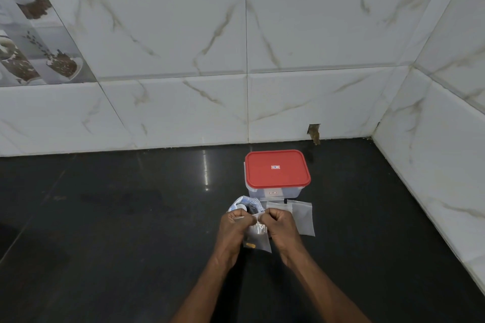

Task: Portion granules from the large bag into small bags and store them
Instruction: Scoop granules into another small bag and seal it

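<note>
Hanging mouth-up, the small bag (258,237) is pinched by both hands.

Clear small bag (258,237) hangs upright, near, dark granules low inside; crumpled large bag (242,206) just beyond; empty bags (301,217) flat right; red-lidded box (277,172) far.

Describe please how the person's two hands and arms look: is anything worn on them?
Both forearms are bare, with no sleeve reaching into view. The left hand and the right hand wear no gloves. No ring, watch, bracelet or other marking is visible on either wrist or hand, though the fingers are curled inward, so their inner sides are hidden.
</note>
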Tool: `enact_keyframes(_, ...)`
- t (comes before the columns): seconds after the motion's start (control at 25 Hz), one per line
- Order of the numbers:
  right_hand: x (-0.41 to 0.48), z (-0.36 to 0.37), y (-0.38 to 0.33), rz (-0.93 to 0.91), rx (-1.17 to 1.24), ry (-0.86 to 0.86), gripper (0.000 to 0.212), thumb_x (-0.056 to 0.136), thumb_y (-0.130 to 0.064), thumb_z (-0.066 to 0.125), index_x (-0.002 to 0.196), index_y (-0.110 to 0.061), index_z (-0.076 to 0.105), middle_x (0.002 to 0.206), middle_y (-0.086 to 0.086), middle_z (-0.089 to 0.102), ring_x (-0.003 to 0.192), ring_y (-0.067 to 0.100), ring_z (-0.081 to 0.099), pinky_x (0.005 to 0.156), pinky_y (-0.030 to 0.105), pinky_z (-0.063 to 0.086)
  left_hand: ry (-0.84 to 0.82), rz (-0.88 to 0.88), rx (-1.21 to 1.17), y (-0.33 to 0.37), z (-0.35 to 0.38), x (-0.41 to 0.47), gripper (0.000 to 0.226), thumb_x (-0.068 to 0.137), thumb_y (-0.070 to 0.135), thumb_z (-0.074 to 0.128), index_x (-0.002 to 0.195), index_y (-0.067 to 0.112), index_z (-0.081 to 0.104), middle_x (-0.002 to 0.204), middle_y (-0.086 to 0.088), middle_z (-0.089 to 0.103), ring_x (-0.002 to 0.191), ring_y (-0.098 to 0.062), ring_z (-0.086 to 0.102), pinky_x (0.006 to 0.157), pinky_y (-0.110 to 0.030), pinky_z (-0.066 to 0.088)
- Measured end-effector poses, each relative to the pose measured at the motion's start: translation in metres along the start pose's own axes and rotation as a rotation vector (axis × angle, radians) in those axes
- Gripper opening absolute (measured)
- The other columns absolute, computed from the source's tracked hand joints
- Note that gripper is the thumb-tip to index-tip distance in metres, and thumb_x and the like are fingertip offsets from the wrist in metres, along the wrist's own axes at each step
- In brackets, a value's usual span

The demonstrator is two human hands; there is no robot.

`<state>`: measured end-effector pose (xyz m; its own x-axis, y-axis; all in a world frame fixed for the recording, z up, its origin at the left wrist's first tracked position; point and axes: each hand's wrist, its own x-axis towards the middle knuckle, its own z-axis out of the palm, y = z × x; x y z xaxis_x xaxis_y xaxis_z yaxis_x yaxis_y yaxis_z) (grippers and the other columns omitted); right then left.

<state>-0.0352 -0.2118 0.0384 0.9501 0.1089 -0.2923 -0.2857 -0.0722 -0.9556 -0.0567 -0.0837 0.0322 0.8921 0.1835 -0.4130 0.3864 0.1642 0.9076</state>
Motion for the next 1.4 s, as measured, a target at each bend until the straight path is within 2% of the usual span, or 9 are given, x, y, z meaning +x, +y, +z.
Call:
enact_keyframes(0.12, 0.003, -0.005, 0.002, 0.020, 0.061, 0.005, 0.021, 0.077, -0.016, 0.061, 0.066, 0.002, 0.059, 0.063, 0.009, 0.053, 0.064, 0.020, 0.048, 0.061, 0.033, 0.041, -0.010, -0.010, -0.088, -0.004, -0.004, 0.003, 0.008, 0.079, 0.009, 0.074, 0.076, 0.002, 0.075, 0.078, -0.020, 0.072, 0.072, -0.031, 0.066, 0.068, -0.040, 0.056)
enact_keyframes(0.28, 0.002, -0.006, 0.000, 0.050, 0.089, -0.028, 0.014, 0.082, -0.010, 0.061, 0.070, -0.008, 0.067, 0.065, 0.007, 0.061, 0.065, 0.018, 0.055, 0.061, 0.031, 0.045, 0.060, -0.005, -0.080, 0.001, -0.003, 0.000, 0.018, 0.085, -0.002, 0.070, 0.070, 0.005, 0.075, 0.076, -0.023, 0.072, 0.068, -0.028, 0.067, 0.064, -0.038, 0.058)
enact_keyframes(0.36, -0.001, -0.005, -0.004, 0.027, 0.073, -0.068, 0.016, 0.084, -0.007, 0.062, 0.070, -0.009, 0.069, 0.065, 0.005, 0.063, 0.063, 0.014, 0.057, 0.059, 0.027, 0.047, 0.048, 0.004, -0.052, 0.001, -0.004, 0.001, 0.014, 0.087, 0.000, 0.070, 0.075, 0.002, 0.076, 0.083, -0.028, 0.074, 0.072, -0.031, 0.069, 0.070, -0.043, 0.059)
enact_keyframes(0.52, 0.000, -0.005, -0.004, -0.002, 0.076, -0.056, 0.013, 0.083, -0.004, 0.063, 0.071, 0.000, 0.067, 0.066, 0.009, 0.060, 0.065, 0.017, 0.055, 0.062, 0.030, 0.047, -0.016, -0.013, -0.052, 0.001, -0.009, 0.001, 0.012, 0.088, 0.002, 0.068, 0.079, 0.001, 0.077, 0.081, -0.023, 0.074, 0.072, -0.032, 0.069, 0.067, -0.043, 0.059)
enact_keyframes(0.68, 0.003, -0.007, -0.002, -0.018, 0.083, -0.068, 0.016, 0.083, -0.004, 0.062, 0.074, 0.010, 0.061, 0.069, 0.013, 0.058, 0.069, 0.021, 0.054, 0.066, 0.035, 0.047, -0.018, -0.015, -0.029, -0.001, -0.012, 0.003, 0.009, 0.080, 0.007, 0.070, 0.075, 0.004, 0.077, 0.077, -0.021, 0.074, 0.071, -0.032, 0.068, 0.076, -0.055, 0.058)
enact_keyframes(1.0, -0.005, -0.004, -0.007, 0.008, 0.098, -0.096, 0.019, 0.083, -0.004, 0.064, 0.067, -0.010, 0.071, 0.065, 0.006, 0.064, 0.067, 0.015, 0.060, 0.066, 0.031, 0.051, -0.065, -0.033, -0.047, 0.001, -0.008, 0.003, 0.013, 0.063, 0.017, 0.072, 0.066, 0.005, 0.066, 0.066, -0.016, 0.057, 0.061, -0.026, 0.055, 0.061, -0.035, 0.049)
enact_keyframes(1.16, -0.010, -0.004, -0.010, 0.013, 0.162, -0.107, 0.013, 0.083, -0.003, 0.065, 0.077, -0.007, 0.076, 0.077, 0.011, 0.073, 0.074, 0.017, 0.069, 0.070, 0.031, 0.056, -0.092, -0.008, -0.079, 0.003, -0.007, 0.004, 0.016, 0.058, 0.019, 0.074, 0.061, 0.008, 0.063, 0.061, -0.013, 0.051, 0.058, -0.023, 0.048, 0.060, -0.033, 0.044)
enact_keyframes(1.32, -0.010, -0.006, -0.011, -0.002, 0.156, -0.104, 0.010, 0.081, -0.001, 0.065, 0.075, -0.002, 0.073, 0.071, 0.009, 0.067, 0.071, 0.017, 0.064, 0.067, 0.028, 0.053, -0.092, -0.022, -0.096, 0.003, -0.005, 0.003, 0.006, 0.060, 0.010, 0.069, 0.059, 0.006, 0.065, 0.060, -0.013, 0.056, 0.059, -0.024, 0.052, 0.059, -0.030, 0.047)
enact_keyframes(1.4, -0.010, -0.007, -0.010, -0.021, 0.133, -0.103, 0.011, 0.079, -0.001, 0.066, 0.071, -0.005, 0.071, 0.068, 0.008, 0.064, 0.070, 0.016, 0.061, 0.068, 0.029, 0.051, -0.097, -0.013, -0.069, 0.002, -0.006, 0.004, 0.011, 0.058, 0.013, 0.072, 0.062, 0.004, 0.068, 0.066, -0.017, 0.058, 0.066, -0.028, 0.054, 0.063, -0.033, 0.047)
